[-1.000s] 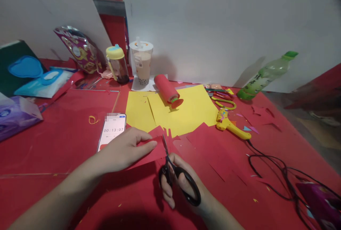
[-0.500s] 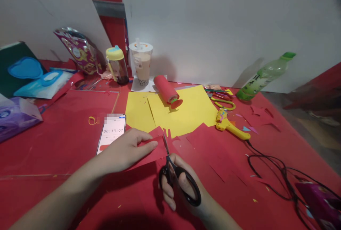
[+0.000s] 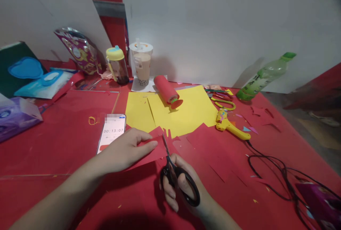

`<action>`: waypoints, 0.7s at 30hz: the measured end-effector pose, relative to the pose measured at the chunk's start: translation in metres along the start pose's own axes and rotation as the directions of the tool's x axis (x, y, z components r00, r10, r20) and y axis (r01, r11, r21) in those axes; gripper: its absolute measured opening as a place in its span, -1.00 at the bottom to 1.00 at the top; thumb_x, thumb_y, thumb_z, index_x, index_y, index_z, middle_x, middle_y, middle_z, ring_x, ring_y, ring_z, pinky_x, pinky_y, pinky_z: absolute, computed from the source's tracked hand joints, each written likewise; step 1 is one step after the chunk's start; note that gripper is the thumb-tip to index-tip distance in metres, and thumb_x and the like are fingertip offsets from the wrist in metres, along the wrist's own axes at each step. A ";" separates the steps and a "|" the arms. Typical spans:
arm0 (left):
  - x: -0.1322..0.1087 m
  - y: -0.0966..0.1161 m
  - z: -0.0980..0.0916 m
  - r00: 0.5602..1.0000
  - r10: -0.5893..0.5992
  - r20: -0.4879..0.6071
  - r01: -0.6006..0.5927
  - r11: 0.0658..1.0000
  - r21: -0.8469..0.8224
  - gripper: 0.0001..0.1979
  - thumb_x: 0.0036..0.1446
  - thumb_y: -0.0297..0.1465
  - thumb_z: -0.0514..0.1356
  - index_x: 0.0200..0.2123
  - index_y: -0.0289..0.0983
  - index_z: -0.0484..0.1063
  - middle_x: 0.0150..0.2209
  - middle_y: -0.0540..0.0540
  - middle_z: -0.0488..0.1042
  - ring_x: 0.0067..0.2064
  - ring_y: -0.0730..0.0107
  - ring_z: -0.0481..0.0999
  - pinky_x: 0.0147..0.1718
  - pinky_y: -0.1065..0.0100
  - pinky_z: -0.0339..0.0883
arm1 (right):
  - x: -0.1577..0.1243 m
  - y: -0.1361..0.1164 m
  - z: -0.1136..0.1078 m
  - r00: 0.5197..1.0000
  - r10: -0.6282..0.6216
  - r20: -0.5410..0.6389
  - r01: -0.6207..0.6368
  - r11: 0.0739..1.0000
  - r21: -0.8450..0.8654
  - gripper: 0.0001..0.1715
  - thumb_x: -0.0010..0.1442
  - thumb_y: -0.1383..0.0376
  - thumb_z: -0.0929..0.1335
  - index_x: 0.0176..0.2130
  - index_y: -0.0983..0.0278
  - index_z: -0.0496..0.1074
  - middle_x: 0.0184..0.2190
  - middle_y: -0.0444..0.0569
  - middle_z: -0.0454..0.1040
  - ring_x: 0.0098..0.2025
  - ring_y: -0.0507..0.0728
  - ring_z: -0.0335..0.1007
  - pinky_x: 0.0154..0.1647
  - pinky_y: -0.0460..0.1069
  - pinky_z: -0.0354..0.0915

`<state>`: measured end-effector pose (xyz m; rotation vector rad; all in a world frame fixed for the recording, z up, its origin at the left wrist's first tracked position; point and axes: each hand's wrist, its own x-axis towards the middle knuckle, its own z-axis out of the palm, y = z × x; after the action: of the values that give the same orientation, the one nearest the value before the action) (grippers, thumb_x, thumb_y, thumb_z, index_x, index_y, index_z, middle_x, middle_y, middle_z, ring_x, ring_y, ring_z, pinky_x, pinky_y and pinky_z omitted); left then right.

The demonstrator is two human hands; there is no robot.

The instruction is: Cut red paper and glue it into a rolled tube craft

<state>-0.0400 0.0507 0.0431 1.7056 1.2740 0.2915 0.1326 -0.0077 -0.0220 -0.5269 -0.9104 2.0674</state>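
Note:
My left hand (image 3: pixel 125 150) pinches a piece of red paper (image 3: pixel 157 150) and holds it just above the red table. My right hand (image 3: pixel 183 185) grips black-handled scissors (image 3: pixel 174 171), fingers through the loops. The blades point away from me and sit in the right edge of that red paper. A phone (image 3: pixel 112 132) showing a timer lies just left of my left hand. Behind the paper lie yellow sheets (image 3: pixel 173 111) with a red paper roll (image 3: pixel 167 89) on them.
A yellow glue gun (image 3: pixel 229 125) with a black cord (image 3: pixel 274 173) lies to the right. A green bottle (image 3: pixel 262 75), a milk tea cup (image 3: pixel 141 63), a small yellow-lidded bottle (image 3: pixel 117 65), a foil bag (image 3: pixel 78 49) and wipe packs (image 3: pixel 39 81) line the back and left.
The scissors and my right hand have shifted slightly; the left hand still holds the red paper in the same place.

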 end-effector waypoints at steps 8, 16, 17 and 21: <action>0.000 0.000 0.000 1.000 0.006 -0.007 -0.006 1.000 0.003 -0.62 0.07 -0.18 -0.04 -0.66 -0.27 0.00 -0.62 0.10 -0.07 -0.56 0.54 -0.02 -0.59 0.46 -0.08 | -0.002 0.000 0.000 1.000 0.004 -0.018 -0.004 1.000 0.000 -0.52 0.00 -0.02 0.32 -0.39 0.22 0.02 -0.68 -0.34 0.20 -0.78 -0.19 0.06 -0.76 -0.27 0.06; 0.001 -0.001 0.000 1.000 0.008 0.008 -0.008 1.000 -0.029 -0.62 0.08 -0.18 -0.04 -0.65 -0.26 0.00 -0.63 0.10 -0.07 -0.56 0.54 -0.02 -0.60 0.46 -0.08 | 0.000 0.001 0.001 0.999 0.007 -0.046 -0.007 1.000 -0.007 -0.52 0.00 -0.02 0.33 -0.39 0.22 0.02 -0.69 -0.34 0.19 -0.79 -0.18 0.03 -0.77 -0.27 0.03; 0.001 -0.001 0.000 1.000 0.011 0.006 -0.011 1.000 -0.029 -0.62 0.08 -0.18 -0.04 -0.66 -0.26 -0.01 -0.63 0.10 -0.07 -0.56 0.54 -0.02 -0.60 0.46 -0.08 | 0.000 0.001 0.001 0.999 0.007 -0.046 -0.008 1.000 -0.012 -0.52 -0.01 -0.02 0.33 -0.39 0.22 0.02 -0.69 -0.34 0.19 -0.79 -0.18 0.03 -0.78 -0.27 0.02; 0.001 -0.001 0.000 1.000 0.015 0.007 -0.015 0.999 -0.029 -0.62 0.08 -0.19 -0.04 -0.66 -0.27 -0.01 -0.63 0.11 -0.06 -0.56 0.55 -0.02 -0.60 0.46 -0.08 | 0.000 0.001 0.001 0.999 0.011 -0.037 -0.011 1.000 -0.010 -0.51 -0.02 -0.03 0.33 -0.40 0.22 0.02 -0.70 -0.34 0.19 -0.80 -0.18 0.03 -0.78 -0.26 0.02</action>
<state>-0.0408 0.0516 0.0420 1.6915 1.2466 0.3111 0.1320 -0.0087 -0.0222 -0.5751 -0.8988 2.0573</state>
